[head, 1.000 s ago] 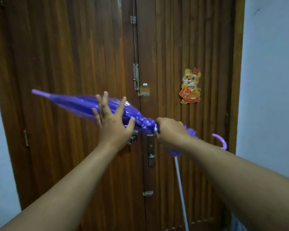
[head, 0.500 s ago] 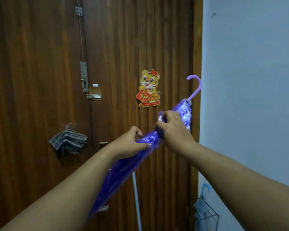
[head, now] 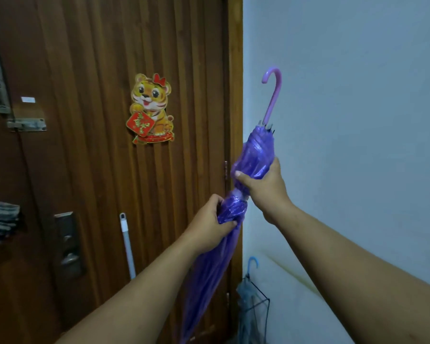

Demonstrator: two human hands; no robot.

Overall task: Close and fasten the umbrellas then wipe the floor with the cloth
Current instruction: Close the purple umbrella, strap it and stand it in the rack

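While the umbrella stands nearly upright at centre right of the frame, hook handle up against the pale wall, both hands are closed on its purple canopy. The right hand wraps the gathered folds just below the rib tips; the left hand pinches the canopy right under it, fingers curled tight on the plastic. A pale band sits between the two grips, probably the strap; whether it is fastened I cannot tell.

To do this well, I would keep the right hand squeezing so the folds cannot spring loose, and let the left draw the strap snug around the bundle before pressing it shut. Loose plastic bunching under the strap is the likely fault.

Below, at the lower right, a second umbrella with a blue hook rests in a wire stand. A white pole leans on the wooden door, a tiger sticker above it. A checked cloth hangs at the left edge. Nothing blocks the hands.
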